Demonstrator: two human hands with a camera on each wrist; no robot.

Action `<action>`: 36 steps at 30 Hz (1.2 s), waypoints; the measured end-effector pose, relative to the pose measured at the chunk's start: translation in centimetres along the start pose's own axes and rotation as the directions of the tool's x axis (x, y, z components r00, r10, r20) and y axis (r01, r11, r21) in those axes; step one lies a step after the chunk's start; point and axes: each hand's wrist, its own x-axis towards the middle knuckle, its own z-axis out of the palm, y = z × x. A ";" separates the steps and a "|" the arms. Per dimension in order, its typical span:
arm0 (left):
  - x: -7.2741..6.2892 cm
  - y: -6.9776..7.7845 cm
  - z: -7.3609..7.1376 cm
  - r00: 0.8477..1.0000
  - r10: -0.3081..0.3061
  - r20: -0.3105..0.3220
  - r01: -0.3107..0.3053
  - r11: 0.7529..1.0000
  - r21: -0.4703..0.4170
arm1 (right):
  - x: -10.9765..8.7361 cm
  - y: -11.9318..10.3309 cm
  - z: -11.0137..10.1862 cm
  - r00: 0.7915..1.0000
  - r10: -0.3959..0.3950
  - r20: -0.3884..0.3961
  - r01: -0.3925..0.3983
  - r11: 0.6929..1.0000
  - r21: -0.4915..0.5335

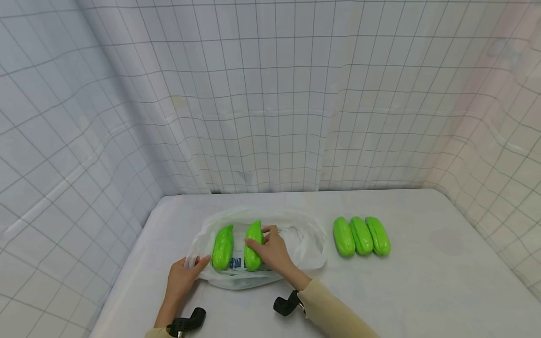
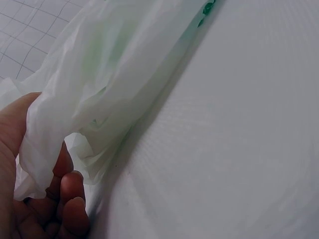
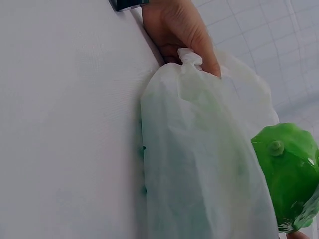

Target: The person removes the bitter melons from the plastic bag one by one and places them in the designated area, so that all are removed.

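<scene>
A translucent white plastic bag [image 1: 310, 239] with dark printing lies with its mouth spread. My left hand [image 1: 181, 281] pinches its left rim between thumb and fingers; the left wrist view shows the bunched film [image 2: 45, 134] there. Over the bag's middle, my right hand [image 1: 274, 251] grips a glossy bright green gourd-shaped piece [image 1: 252, 259] by its right side, thumb and fingers around it. That green piece [image 3: 286, 164] shows a round nub on its end and clear wrap in the right wrist view. A similar green piece [image 1: 222, 249] lies in the bag's left part.
Three more green gourd-shaped pieces [image 1: 361, 235] lie side by side to the right of the bag. All rest on a white-covered table [image 1: 422, 286]. White grid-patterned curtains [image 1: 270, 117] hang behind the table and along both sides.
</scene>
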 end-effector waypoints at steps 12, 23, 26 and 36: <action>0.0 0.0 0.0 1.000 0.007 -0.002 -0.007 1.000 0.003 | -0.7 -0.8 -1.5 0.996 -0.037 -0.075 0.038 0.999 0.018; 0.0 0.1 -0.1 1.000 0.003 0.007 -0.003 1.000 0.008 | -1.6 -1.7 -3.6 0.992 -0.048 -0.116 0.052 0.998 0.025; 0.0 0.0 -0.1 1.000 -0.002 0.008 0.002 1.000 0.007 | -1.8 -2.0 -4.1 0.991 -0.051 -0.123 0.055 0.998 0.026; 0.2 -0.1 0.0 1.000 0.000 0.008 0.000 1.000 -0.002 | -3.0 -1.6 -5.8 0.983 -0.065 -0.171 0.073 0.996 0.042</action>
